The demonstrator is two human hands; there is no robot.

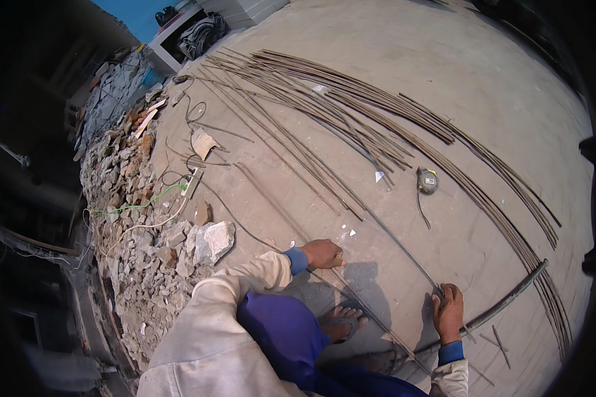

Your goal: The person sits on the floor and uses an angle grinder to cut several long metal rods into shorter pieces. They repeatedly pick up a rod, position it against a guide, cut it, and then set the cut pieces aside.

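My right hand (449, 312) is closed on the near end of a long thin steel rod (404, 248), which runs away from me along the ground. My left hand (322, 254) is low over another pair of steel rods (367, 304). Its fingers are curled down onto them; a small yellowish spot shows at the fingertips, too small to name. Beyond the right hand lies a tape measure (428, 180), with a short length of its blade out. A thick dark pipe (503, 304) slants across the ground beside the right hand.
Long bundles of steel rods (351, 89) stretch over the paved ground, far side to right. Broken rubble (129, 231) heaps along the left, with a large pale stone (218, 239) at its edge. A white power strip (192, 184) with cables sits near it. My sandalled foot (343, 323) is between my hands.
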